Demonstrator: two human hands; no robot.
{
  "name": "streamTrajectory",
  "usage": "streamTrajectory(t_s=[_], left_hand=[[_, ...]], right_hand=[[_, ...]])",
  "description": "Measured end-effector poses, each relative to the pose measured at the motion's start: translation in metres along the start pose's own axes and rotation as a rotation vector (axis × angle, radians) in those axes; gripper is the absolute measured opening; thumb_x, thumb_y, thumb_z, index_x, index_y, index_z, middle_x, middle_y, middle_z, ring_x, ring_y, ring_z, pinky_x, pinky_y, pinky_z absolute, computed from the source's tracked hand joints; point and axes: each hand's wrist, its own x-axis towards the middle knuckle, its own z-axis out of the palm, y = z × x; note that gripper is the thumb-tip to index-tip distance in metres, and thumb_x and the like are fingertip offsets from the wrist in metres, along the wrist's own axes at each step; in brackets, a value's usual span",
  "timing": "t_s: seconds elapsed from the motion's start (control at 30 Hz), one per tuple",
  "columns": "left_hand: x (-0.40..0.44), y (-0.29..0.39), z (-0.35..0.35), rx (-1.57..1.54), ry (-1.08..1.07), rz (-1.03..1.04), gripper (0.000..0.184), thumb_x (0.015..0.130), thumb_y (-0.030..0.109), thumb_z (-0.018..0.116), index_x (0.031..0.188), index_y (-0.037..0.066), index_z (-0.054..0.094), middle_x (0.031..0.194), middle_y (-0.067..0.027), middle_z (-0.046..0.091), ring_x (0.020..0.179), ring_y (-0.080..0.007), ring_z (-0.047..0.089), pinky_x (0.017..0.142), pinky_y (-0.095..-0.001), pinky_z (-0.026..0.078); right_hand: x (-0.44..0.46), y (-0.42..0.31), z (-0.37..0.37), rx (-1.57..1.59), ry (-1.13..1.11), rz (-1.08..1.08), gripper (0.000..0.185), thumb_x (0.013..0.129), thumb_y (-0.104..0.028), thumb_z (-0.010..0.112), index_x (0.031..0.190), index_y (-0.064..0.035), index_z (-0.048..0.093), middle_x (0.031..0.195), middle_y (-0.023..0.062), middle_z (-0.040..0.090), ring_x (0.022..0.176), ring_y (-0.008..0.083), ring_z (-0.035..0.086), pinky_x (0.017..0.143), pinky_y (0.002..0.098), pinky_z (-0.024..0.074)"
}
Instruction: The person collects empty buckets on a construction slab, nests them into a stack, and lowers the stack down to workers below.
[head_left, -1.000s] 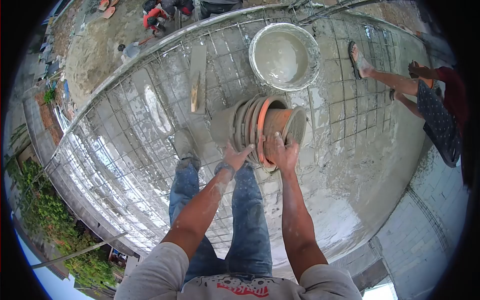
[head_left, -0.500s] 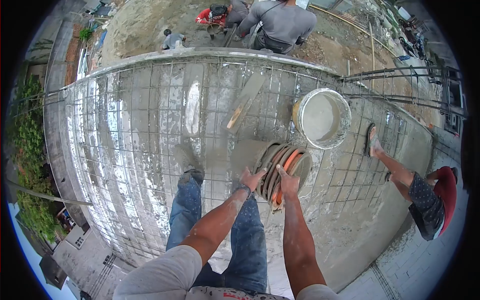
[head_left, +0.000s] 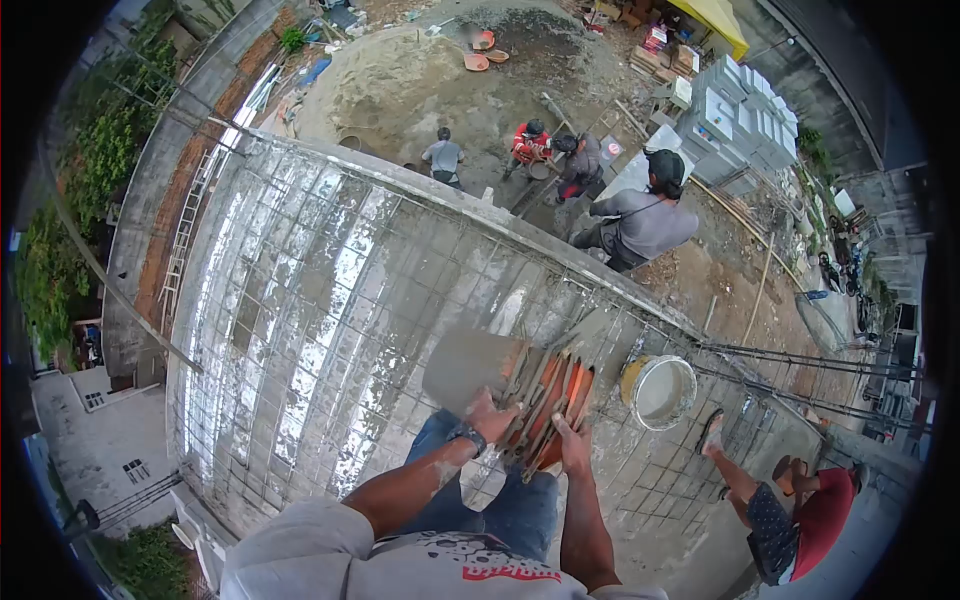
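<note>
Both of my hands grip a stack of nested buckets [head_left: 548, 400] held on its side above my legs. Orange and grey rims show on the right, while a smooth grey bucket body points left; wet cement smears them. My left hand [head_left: 488, 418], with a dark band on its wrist, is closed on the stack's near left side. My right hand [head_left: 573, 447] is closed on the rims at the right, thumb on top. To the right of the stack stands a yellowish bucket [head_left: 660, 392] with a cement-coated rim and grey contents.
Steel rebar mesh [head_left: 330, 300] covers the wet slab underfoot. A raised concrete edge [head_left: 480, 212] runs along the far side, with several people below, including one in a grey shirt [head_left: 655, 225]. A person in a red shirt [head_left: 825, 510] is at the right. Long bars [head_left: 810, 360] project beyond the edge.
My view has lifted and turned, bringing more of the ground below into sight. The bucket stack has tilted, its rims now seen more edge-on. Both hands still hold it.
</note>
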Motion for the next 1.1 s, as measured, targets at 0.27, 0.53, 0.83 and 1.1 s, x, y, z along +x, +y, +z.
streamTrajectory(t_s=[0.27, 0.53, 0.83, 1.1], left_hand=[[0.001, 0.105, -0.226, -0.075, 0.346, 0.076, 0.086, 0.070, 0.046, 0.077, 0.124, -0.015, 0.050, 0.122, -0.0309, 0.058, 0.115, -0.0388, 0.058, 0.099, -0.0406, 0.045], [0.028, 0.162, -0.340, -0.246, 0.513, 0.176, 0.086, 0.069, 0.048, 0.079, 0.121, -0.015, 0.052, 0.114, -0.0282, 0.063, 0.107, -0.0370, 0.063, 0.096, -0.0391, 0.046], [0.162, 0.181, -0.416, -0.248, 0.355, 0.137, 0.081, 0.068, 0.049, 0.080, 0.110, -0.016, 0.056, 0.105, -0.0276, 0.065, 0.101, -0.0329, 0.064, 0.089, -0.0378, 0.048], [0.208, 0.232, -0.502, -0.250, 0.146, 0.101, 0.086, 0.067, 0.054, 0.080, 0.109, -0.018, 0.056, 0.103, -0.0279, 0.065, 0.097, -0.0318, 0.065, 0.086, -0.0379, 0.049]], right_hand=[[-0.012, -0.172, 0.170, -0.077, -0.184, -0.338, 0.037, 0.086, -0.013, 0.071, 0.117, 0.0036, 0.060, 0.106, 0.0078, 0.065, 0.094, 0.0152, 0.060, 0.084, 0.0301, 0.0481], [-0.013, -0.234, 0.236, -0.260, -0.265, -0.666, 0.033, 0.098, -0.024, 0.058, 0.115, 0.0045, 0.061, 0.101, 0.0069, 0.066, 0.087, 0.0137, 0.059, 0.078, 0.0304, 0.0480], [0.069, -0.281, 0.347, -0.259, 0.035, -0.684, 0.030, 0.098, -0.021, 0.057, 0.097, 0.0074, 0.064, 0.079, 0.0084, 0.064, 0.072, 0.0141, 0.054, 0.067, 0.0339, 0.0449], [0.102, -0.336, 0.417, -0.328, 0.115, -0.578, 0.032, 0.097, -0.023, 0.058, 0.092, 0.0074, 0.064, 0.078, 0.0066, 0.061, 0.072, 0.0133, 0.050, 0.067, 0.0329, 0.0431]])
